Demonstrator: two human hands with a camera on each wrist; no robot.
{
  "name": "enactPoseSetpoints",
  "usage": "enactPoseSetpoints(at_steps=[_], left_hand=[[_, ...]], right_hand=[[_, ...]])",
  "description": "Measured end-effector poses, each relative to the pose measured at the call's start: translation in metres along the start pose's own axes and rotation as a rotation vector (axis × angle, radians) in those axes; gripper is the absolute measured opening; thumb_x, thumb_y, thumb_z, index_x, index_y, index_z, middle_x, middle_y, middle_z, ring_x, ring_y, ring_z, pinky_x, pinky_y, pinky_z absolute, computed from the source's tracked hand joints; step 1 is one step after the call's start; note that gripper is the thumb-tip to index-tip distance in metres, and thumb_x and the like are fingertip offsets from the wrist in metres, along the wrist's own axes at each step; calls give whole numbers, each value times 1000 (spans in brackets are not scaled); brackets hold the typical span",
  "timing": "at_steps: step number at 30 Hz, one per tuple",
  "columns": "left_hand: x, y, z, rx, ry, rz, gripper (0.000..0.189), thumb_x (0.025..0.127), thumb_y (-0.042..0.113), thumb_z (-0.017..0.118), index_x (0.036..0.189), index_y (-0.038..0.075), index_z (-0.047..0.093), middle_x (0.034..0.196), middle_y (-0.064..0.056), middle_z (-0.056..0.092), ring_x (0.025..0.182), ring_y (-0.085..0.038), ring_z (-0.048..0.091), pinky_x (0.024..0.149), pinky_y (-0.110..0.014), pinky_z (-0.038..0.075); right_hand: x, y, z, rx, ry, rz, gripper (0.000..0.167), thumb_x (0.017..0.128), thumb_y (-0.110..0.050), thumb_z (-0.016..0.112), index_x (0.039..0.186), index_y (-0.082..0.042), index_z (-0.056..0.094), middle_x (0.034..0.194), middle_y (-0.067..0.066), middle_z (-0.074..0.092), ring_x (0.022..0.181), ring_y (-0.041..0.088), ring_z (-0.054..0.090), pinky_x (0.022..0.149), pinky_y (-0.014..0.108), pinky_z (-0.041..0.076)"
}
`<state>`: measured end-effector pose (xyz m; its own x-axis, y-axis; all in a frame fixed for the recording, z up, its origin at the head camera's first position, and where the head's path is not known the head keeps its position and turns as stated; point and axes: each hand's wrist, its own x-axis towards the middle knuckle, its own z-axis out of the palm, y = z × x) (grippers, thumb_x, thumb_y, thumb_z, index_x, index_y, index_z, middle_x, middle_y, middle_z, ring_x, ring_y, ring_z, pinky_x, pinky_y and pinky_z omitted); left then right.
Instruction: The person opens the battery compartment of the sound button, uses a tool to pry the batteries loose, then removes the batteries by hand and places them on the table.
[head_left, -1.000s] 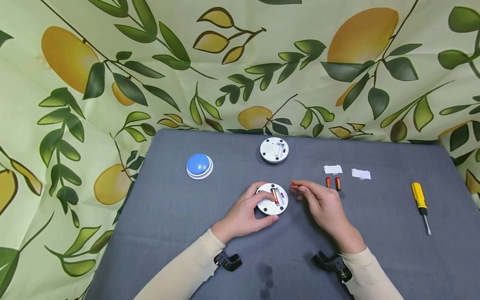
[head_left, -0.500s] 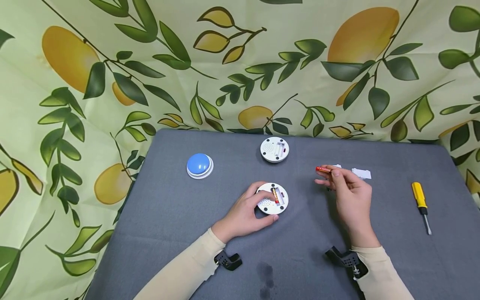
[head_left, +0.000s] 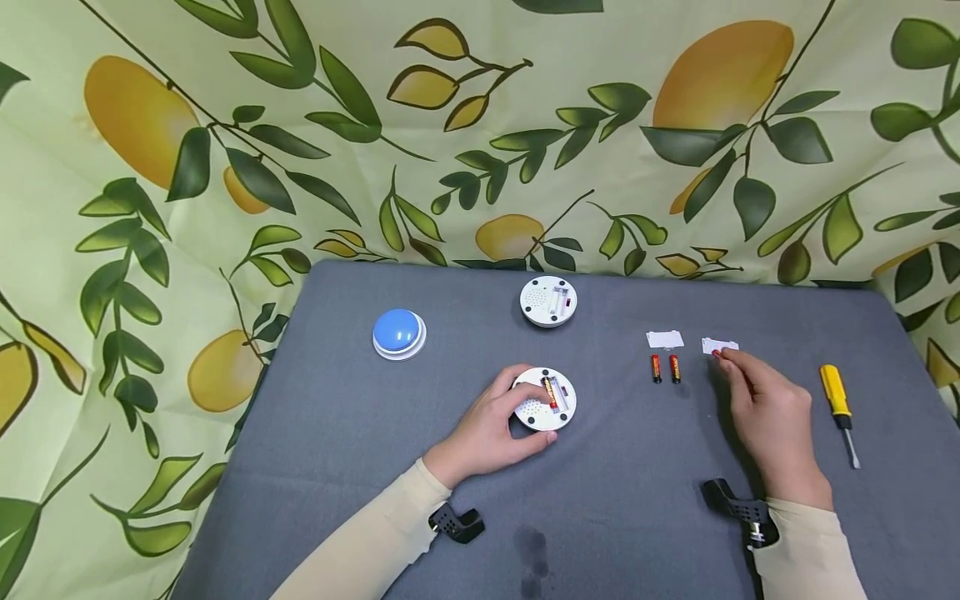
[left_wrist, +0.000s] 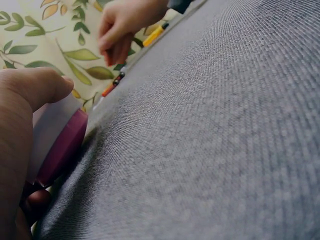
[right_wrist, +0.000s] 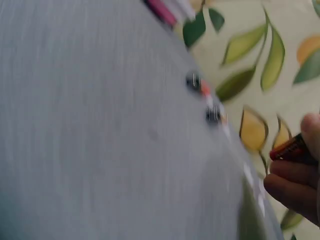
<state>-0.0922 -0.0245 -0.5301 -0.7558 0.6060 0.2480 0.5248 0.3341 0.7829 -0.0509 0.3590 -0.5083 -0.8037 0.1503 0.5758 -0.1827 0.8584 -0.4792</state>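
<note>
My left hand (head_left: pixel 487 421) grips the rim of a round white button device (head_left: pixel 542 418), turned underside up on the table. Its index finger lies over the battery compartment, where one orange and black battery (head_left: pixel 549 390) sits beside a bare slot. In the left wrist view the device (left_wrist: pixel 70 140) shows a magenta face below its white body. Off to the right, my right hand (head_left: pixel 772 417) pinches a red battery (right_wrist: pixel 290 150) between thumb and fingers. That hand is just in front of a white battery cover (head_left: pixel 718 343), partly hiding it.
Two batteries (head_left: pixel 666 369) stand side by side below another white cover (head_left: pixel 665 339). A yellow-handled screwdriver (head_left: pixel 836 400) lies at the right. At the back are a second upturned white device (head_left: pixel 549 302), its compartment uncovered, and a blue-topped button (head_left: pixel 397 331) to the left.
My right hand has moved right, away from the held device, past the two loose batteries to the right-hand cover, carrying the red battery. The left hand has stayed in place.
</note>
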Motion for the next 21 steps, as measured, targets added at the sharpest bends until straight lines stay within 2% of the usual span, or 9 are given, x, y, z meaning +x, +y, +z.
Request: enactPoseSetpoints(at_steps=[2,4,11,16,21], left_hand=[[0,0,0,-2,-1,5,40,91,30,90,124,24,68,155,-3,48,139,-20,54,116,-43,45],[0,0,0,-3,-2,7,40,91,30,90,124,23,68,155,-3,48,139,-20,54,116,-42,45],[1,0,-1,0,4,7,40,90,30,90,124,24,69,155,-3,48,140,-21,53,117,-43,45],[1,1,-1,3,2,9,40,90,30,90,124,24,68,156,-3,48,141,-21,53,117,-43,45],[0,0,0,4,-3,2,40,91,30,90,124,24,69,156,-3,47,140,-21,53,116,-43,45]], right_hand=[[-5,6,-3,-24,-44,-31,26,95,9,77,121,4,78,114,25,78,99,46,75,102,-2,27],[-8,10,-5,-27,-85,-48,29,93,12,78,122,5,77,117,25,77,103,50,74,105,-2,25],[-11,12,-6,-26,-173,-74,34,91,12,80,124,6,76,124,24,75,112,50,72,113,3,25],[-13,16,-4,-19,-186,-83,38,88,11,83,126,4,78,129,21,75,113,51,72,113,3,25],[-15,19,-4,-24,-196,-102,39,83,12,87,120,5,79,130,20,75,113,49,71,112,2,23]])
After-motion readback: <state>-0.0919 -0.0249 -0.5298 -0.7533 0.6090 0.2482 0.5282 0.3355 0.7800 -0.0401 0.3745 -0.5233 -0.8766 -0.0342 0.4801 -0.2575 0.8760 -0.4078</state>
